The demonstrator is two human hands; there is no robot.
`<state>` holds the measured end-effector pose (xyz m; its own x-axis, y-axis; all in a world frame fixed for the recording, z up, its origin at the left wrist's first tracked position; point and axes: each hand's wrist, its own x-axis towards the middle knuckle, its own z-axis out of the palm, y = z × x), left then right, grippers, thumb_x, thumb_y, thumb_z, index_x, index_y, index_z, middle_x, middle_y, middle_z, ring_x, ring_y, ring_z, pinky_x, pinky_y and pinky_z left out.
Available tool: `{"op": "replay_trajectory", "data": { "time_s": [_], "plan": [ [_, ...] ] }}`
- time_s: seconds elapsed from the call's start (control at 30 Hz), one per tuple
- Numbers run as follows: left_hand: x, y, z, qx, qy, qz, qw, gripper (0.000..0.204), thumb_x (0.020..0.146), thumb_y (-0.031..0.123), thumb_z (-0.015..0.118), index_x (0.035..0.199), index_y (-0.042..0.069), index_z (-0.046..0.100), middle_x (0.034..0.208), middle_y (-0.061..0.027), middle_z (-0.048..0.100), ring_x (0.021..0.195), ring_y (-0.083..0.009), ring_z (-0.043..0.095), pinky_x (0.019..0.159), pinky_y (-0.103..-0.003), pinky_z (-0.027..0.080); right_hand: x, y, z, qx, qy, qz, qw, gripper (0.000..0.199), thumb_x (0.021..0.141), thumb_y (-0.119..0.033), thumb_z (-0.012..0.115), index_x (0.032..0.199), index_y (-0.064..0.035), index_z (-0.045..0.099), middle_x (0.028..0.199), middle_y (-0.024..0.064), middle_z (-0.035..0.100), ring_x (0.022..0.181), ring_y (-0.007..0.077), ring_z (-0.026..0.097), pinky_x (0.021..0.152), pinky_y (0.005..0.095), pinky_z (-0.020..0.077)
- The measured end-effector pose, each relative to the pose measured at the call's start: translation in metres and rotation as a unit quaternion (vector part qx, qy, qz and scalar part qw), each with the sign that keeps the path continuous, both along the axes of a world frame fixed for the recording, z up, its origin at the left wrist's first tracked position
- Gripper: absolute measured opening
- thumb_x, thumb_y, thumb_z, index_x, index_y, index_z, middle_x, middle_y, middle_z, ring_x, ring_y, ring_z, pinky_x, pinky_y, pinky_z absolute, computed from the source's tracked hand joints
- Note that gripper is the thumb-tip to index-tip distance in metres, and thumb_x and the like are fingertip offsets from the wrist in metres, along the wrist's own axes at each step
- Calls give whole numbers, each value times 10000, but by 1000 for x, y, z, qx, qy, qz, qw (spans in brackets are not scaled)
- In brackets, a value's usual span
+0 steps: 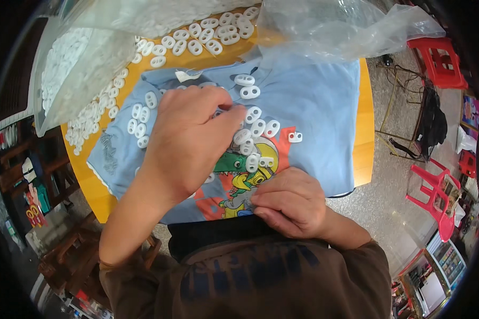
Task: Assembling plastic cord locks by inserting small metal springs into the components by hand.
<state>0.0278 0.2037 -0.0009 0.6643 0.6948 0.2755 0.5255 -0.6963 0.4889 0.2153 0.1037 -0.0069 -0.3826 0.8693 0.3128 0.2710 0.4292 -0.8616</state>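
Note:
A light blue shirt (324,106) with a cartoon crocodile print lies spread before me, with many white oval two-hole plastic pieces (258,127) scattered on it. My left hand (189,133) reaches over the middle of these pieces, fingers curled and thumb near the forefinger; what lies under the fingertips is mostly hidden. Close to the shirt's near edge, my right hand (292,202) rests by the print with its fingers closed together. Whatever it may hold is out of sight. One single piece (295,137) sits apart, above my right hand.
Beneath the shirt is a yellow tabletop (363,154). A large clear bag (64,74) full of similar white pieces stands at the left, with more pieces spilled beside it. Crumpled clear plastic (351,29) lies at the far right. Red stools (439,61) stand on the floor.

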Motion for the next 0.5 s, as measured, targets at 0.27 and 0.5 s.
{"op": "replay_trajectory", "data": {
  "time_s": [0.27, 0.5],
  "plan": [
    [-6, 5, 7, 1, 26, -64, 998, 232, 680, 93, 576, 903, 61, 636, 838, -47, 563, 769, -206, 534, 720, -317, 363, 0, 0, 0, 0, -15, -2, 1000, 173, 661, -29, 701, 807, -6, 611, 755, 95, 596, 657, 233, 582, 560, 323, 438],
    [-13, 14, 8, -19, 55, -111, 992, 198, 698, 115, 575, 880, 43, 611, 822, -58, 547, 780, -218, 532, 731, -327, 360, -1, -1, -1, 2, -2, -15, 1000, 160, 661, -13, 689, 802, -6, 612, 749, 95, 598, 643, 231, 579, 553, 321, 435]
  ]
}}
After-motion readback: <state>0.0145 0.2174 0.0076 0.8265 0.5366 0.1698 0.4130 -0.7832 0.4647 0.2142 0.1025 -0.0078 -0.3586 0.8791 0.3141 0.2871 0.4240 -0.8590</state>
